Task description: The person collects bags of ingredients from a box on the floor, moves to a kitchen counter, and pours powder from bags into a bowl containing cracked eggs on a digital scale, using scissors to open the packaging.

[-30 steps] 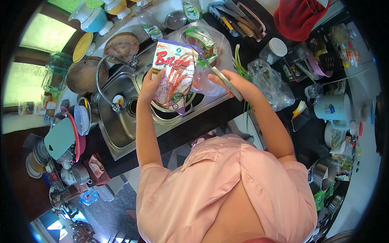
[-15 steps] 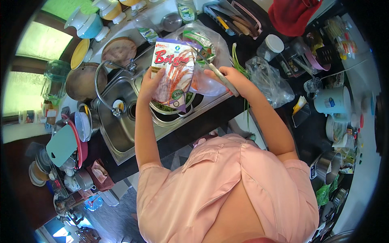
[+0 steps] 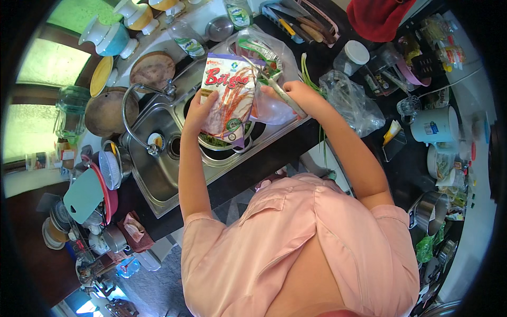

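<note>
My left hand (image 3: 199, 112) grips the left edge of a white and purple flour packet (image 3: 228, 100), thumb on its front, and holds it tilted over the sink. My right hand (image 3: 305, 99) is closed round the pale handle of a knife (image 3: 285, 96). The blade points toward the packet's upper right corner; I cannot tell whether it has cut in. Under the packet a metal pot (image 3: 248, 147) with leafy greens (image 3: 212, 141) stands in the sink, partly hidden. Behind the knife lies a clear plastic bag (image 3: 285, 59) with packaged food in it.
The steel sink (image 3: 153, 182) has an arched tap (image 3: 127, 108). Spring onions (image 3: 305, 71) and a crumpled plastic bag (image 3: 354, 108) lie right of my right hand. A knife tray (image 3: 303, 26) stands behind; a cutting board (image 3: 83, 193) leans at the left.
The packet and both hands have shifted only slightly in the picture, along with the whole view. Both grips stay the same.
</note>
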`<state>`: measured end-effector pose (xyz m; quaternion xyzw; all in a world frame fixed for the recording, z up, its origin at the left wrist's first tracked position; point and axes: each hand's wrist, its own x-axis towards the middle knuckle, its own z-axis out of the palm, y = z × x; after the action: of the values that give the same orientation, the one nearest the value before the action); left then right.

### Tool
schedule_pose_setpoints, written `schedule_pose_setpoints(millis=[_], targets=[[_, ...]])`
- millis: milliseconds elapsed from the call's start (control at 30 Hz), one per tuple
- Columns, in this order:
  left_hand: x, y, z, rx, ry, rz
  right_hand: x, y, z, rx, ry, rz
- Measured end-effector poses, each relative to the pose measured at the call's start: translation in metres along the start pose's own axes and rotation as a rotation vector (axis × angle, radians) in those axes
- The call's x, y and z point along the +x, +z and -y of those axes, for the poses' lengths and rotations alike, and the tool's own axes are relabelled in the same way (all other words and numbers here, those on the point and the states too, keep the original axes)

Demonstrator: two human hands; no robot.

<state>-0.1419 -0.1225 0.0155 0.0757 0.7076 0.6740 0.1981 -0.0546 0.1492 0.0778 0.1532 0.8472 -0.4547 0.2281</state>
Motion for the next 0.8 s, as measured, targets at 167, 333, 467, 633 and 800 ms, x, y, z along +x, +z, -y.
schedule_pose_setpoints(millis=[167, 333, 467, 633, 800], targets=[[0.002, 0.000, 0.009, -0.015, -0.025, 0.015, 0.007, 0.005, -0.001, -0.012, -0.006, -0.019], [0.004, 0.001, 0.024, -0.042, -0.060, 0.004, 0.011, 0.009, -0.004, 0.003, -0.021, -0.050], [-0.002, 0.004, 0.028, -0.052, -0.077, -0.040, 0.010, 0.003, -0.005, 0.298, 0.023, 0.052], [-0.005, -0.010, 0.056, -0.450, -0.141, -0.061, 0.002, -0.021, -0.009, 0.469, 0.042, 0.235], [-0.020, -0.002, 0.046, -0.689, -0.010, -0.053, -0.021, -0.023, -0.025, 0.068, -0.134, -0.071]])
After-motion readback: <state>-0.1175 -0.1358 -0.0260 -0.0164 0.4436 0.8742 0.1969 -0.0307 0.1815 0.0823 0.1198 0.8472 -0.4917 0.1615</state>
